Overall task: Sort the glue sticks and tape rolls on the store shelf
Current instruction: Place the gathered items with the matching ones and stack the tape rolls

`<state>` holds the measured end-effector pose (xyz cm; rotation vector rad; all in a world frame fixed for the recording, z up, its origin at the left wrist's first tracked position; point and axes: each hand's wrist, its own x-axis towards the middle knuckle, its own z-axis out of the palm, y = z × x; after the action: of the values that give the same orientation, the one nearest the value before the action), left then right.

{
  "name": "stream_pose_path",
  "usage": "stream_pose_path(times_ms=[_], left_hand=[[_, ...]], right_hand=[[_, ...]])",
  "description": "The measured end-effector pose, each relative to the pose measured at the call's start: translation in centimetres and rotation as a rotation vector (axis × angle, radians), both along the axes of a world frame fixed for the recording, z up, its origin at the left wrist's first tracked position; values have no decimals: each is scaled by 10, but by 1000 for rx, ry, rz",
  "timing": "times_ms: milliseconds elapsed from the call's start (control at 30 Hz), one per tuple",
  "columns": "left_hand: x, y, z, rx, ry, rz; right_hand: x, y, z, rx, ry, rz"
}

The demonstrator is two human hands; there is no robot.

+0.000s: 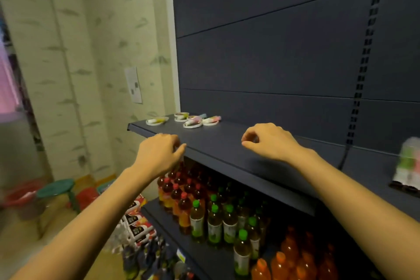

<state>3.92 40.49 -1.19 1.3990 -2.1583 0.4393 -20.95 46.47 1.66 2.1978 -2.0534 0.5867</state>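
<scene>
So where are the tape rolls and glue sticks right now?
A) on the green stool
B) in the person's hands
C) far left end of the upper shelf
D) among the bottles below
C: the tape rolls and glue sticks lie clustered at the far left end of the upper shelf.

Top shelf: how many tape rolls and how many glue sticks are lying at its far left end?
Tape rolls: 4
Glue sticks: 5
Total: 9
The picture is blurry there, so both counts are approximate; the rearmost roll may be two stacked.
</scene>
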Motion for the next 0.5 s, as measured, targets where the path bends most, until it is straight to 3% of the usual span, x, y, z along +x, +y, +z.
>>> stream_pose_path(times_ms=[233,500], left_hand=[[56,-64,-18,40,46,8],[88,-148,-32,22,73,-8]], right_hand=[[76,-91,-14,54,-31,20],[104,-201,-19,90,37,-12]])
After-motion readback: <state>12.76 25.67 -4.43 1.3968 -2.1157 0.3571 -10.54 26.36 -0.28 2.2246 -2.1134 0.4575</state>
